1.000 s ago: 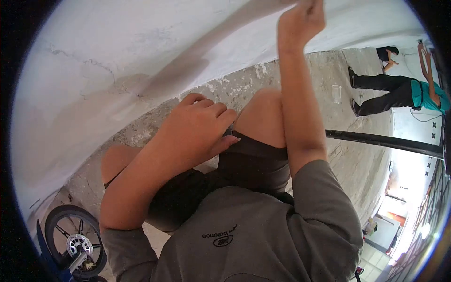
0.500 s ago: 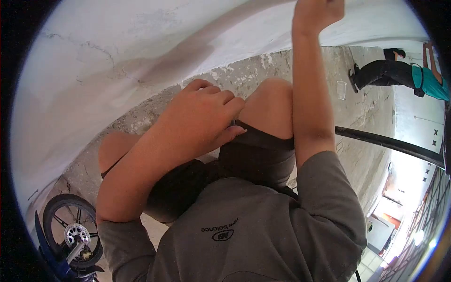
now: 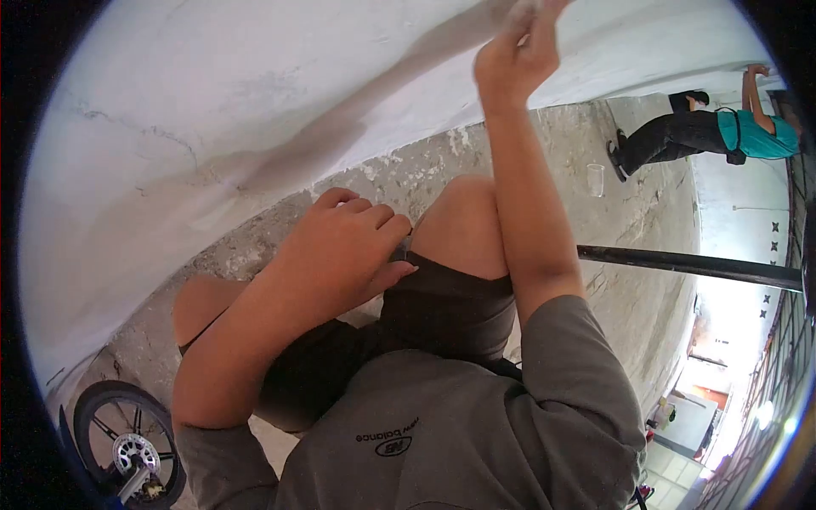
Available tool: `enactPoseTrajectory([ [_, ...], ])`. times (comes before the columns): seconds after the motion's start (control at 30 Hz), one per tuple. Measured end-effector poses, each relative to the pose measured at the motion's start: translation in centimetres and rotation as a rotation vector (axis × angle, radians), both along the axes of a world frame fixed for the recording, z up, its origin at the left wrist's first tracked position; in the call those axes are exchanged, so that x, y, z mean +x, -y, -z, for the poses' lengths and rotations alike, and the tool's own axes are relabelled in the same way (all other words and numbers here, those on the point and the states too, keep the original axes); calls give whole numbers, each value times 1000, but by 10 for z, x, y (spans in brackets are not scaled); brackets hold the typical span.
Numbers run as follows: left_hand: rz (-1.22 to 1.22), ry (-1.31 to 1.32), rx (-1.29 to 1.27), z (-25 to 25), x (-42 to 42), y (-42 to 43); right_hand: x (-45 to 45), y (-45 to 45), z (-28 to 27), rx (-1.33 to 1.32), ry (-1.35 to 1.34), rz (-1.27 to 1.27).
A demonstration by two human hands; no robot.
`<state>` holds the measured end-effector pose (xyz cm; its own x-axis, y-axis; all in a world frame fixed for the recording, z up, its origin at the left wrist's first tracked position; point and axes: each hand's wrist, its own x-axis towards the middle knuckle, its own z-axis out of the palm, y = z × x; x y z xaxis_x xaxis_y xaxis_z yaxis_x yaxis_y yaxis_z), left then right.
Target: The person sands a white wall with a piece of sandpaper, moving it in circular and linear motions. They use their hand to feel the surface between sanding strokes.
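Observation:
My left hand (image 3: 340, 251) hangs over my bent legs, its back towards the camera and its fingers curled. Between thumb and forefinger shows a small dark, greyish bit that I cannot make out. Raised at the top of the view, my right hand (image 3: 518, 64) is against or close to the white wall (image 3: 255, 76). Its fingers are pressed together around something pale and blurred, partly cut off by the frame's top edge.
A clear plastic cup (image 3: 596, 180) stands on the worn concrete floor (image 3: 629, 212). A black pole (image 3: 697, 264) runs to the right. A person in a teal top (image 3: 756, 136) reaches to the wall, another person beyond. A motorbike wheel (image 3: 132, 446) is at lower left.
My right hand moved up and right, then back left and lower. My left hand keeps its curled shape. The person in teal has brought the legs together and leans towards the wall.

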<state>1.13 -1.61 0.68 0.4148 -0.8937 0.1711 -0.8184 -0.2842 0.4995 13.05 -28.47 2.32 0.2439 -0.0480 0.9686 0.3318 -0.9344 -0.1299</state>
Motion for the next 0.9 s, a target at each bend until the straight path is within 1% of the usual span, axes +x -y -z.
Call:
enactPoseTrajectory([
  [0.03,-6,4,-1,-1,0,0,5,7,-4,234,-42,-11],
  [0.07,-16,5,1,-1,0,-1,9,16,-9,233,-41,-15],
  [0.13,-13,3,-7,-4,-2,-2,11,15,-24,415,53,-65],
  [0.3,0,-2,-16,-1,-1,-1,9,4,-29,444,10,-42],
  [0.4,-14,39,-15,0,-2,0,7,3,-32,466,-21,-17],
  [0.47,9,17,-11,-4,-2,-1,7,2,-27,506,-19,-56],
  [0.53,7,19,-12,-2,-2,-1,4,-9,-7,186,-19,68],
  [0.57,8,15,-12,-1,-2,-2,5,-7,-3,189,-18,62],
  [0.63,-5,17,-24,1,-1,-3,6,1,-2,27,34,-9],
  [0.67,-15,19,-39,2,-1,-3,9,6,-9,31,30,-19],
  [0.73,-16,18,-25,-1,-1,-1,12,5,-34,336,31,18],
  [0.77,-8,25,-17,-3,-2,0,10,-1,-29,340,26,16],
  [0.83,-7,12,-23,-1,-2,-1,11,-17,-18,266,47,15],
  [0.87,2,-2,-30,1,-2,-1,14,-6,-11,266,45,3],
  [0.9,-8,0,-29,2,-1,-2,17,15,-4,-11,108,-7],
])
